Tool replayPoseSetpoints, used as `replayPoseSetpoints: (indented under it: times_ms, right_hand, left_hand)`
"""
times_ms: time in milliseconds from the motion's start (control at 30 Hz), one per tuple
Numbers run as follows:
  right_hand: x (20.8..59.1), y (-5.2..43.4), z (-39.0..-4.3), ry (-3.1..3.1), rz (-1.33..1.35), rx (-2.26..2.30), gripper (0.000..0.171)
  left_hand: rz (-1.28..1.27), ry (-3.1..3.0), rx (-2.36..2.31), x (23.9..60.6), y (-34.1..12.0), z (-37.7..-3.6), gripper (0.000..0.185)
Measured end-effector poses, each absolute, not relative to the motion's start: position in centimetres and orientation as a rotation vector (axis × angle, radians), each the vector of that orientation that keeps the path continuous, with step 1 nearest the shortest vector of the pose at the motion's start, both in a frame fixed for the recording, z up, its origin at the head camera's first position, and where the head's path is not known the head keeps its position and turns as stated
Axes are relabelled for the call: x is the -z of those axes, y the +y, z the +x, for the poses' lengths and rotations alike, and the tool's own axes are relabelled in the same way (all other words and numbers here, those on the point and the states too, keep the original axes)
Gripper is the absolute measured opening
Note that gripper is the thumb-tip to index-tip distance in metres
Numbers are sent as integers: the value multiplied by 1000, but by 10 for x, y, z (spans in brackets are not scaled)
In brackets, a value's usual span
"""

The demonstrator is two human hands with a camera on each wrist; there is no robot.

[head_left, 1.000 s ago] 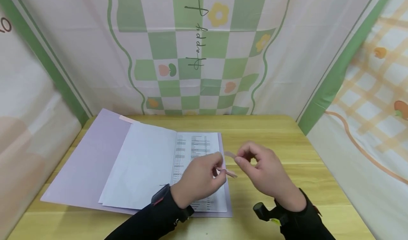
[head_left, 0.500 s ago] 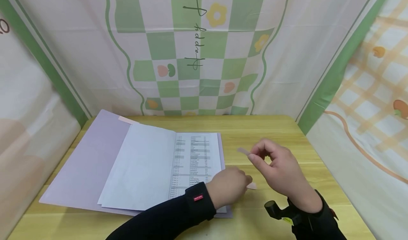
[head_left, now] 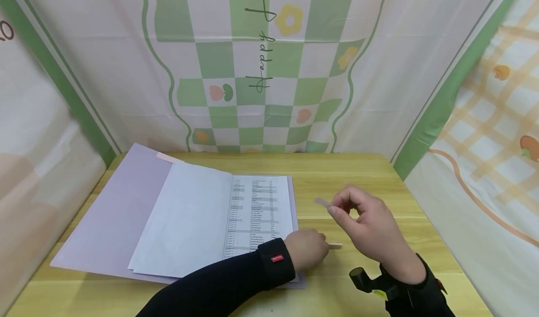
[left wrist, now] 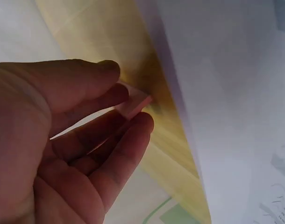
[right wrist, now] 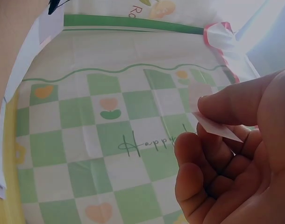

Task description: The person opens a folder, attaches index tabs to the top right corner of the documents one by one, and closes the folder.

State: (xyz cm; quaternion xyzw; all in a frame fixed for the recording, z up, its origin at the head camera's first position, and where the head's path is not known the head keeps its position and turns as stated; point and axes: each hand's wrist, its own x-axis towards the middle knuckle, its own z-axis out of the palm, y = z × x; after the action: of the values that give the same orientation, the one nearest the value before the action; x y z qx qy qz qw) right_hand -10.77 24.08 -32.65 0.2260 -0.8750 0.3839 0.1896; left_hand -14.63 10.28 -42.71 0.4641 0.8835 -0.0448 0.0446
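Observation:
My left hand (head_left: pixel 306 250) is low over the table just past the right edge of the lilac folder (head_left: pixel 105 214). Its fingertips hold a small pink sticky note pad (left wrist: pixel 133 100), whose end pokes out beyond the fingers in the head view. Higher and to the right, my right hand (head_left: pixel 364 223) pinches a single pale pink sticky note (right wrist: pixel 212 123) between thumb and index finger, with one end of it sticking out to the left. The folder lies open, a blank white sheet (head_left: pixel 185 218) turned left and a printed table page (head_left: pixel 261 204) on the right.
A pale pink strip (head_left: pixel 169 158) shows at the top of the folder's left cover, beside the sheet. The wooden table (head_left: pixel 345 167) backs onto a green checked curtain (head_left: pixel 252 59), with curtains at both sides. A black camera mount (head_left: pixel 364 279) sits at my right wrist.
My hands have moved apart. The left one went right and down to the table beside the folder with the pad; the right one drew back rightward holding the single sticky note.

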Motion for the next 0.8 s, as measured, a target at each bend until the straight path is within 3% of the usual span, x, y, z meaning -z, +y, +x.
replayPoseSetpoints:
  times_ms: [400,800]
  right_hand:
    - [328,240,-110,-2464,633,-1093,9]
    - [330,241,-113,-2481,612,-1096,7]
  left_hand:
    - [1435,2552,-180,436,112,-163,14]
    - [1390,2632,-22,440,119,-165,16]
